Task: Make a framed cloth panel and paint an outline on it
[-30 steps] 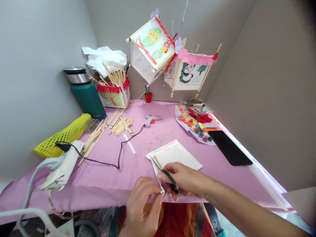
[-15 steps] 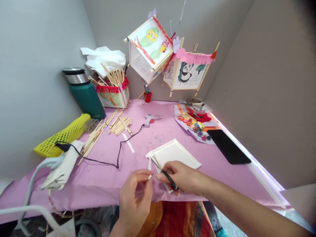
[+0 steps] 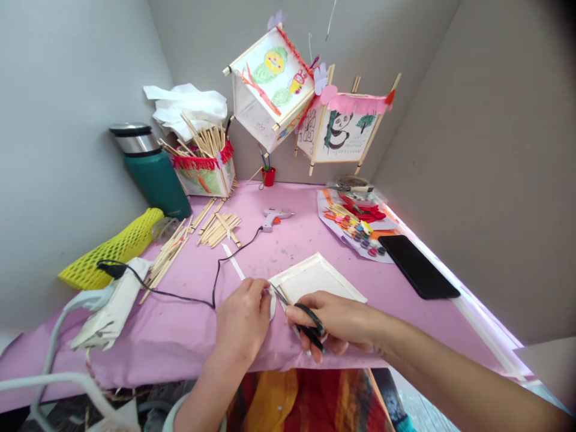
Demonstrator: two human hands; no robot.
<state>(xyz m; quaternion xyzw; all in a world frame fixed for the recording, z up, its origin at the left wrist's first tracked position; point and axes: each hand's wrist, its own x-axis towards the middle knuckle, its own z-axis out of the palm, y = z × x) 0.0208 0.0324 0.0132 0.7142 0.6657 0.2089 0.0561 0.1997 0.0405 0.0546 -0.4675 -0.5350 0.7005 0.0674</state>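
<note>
My right hand (image 3: 330, 318) grips a pair of scissors (image 3: 311, 327) by the black handles. Their blades look parted and point away to the upper left, reaching the left corner of a flat white paper panel (image 3: 324, 281) with folded borders. Close by the blade tips, my left hand (image 3: 243, 321) is closed, thumb and fingers pinching a white paper strip (image 3: 272, 306) at that corner. The strip hangs down beside the fingers, and its pinched end is hidden. Part of the panel's near side lies behind my right hand and the scissors.
A glue gun (image 3: 275, 218) with a black cord lies beyond the panel. Wooden sticks (image 3: 220, 230) and a loose paper strip (image 3: 234, 263) are to the left, near a power strip (image 3: 112, 306) and green bottle (image 3: 155, 177). Rightward are paint pots (image 3: 371, 246) and a phone (image 3: 416, 267).
My left hand has moved up and away to the panel's left corner, its fingers now pinching there. The scissors have opened wider, with their tips at the same corner.
</note>
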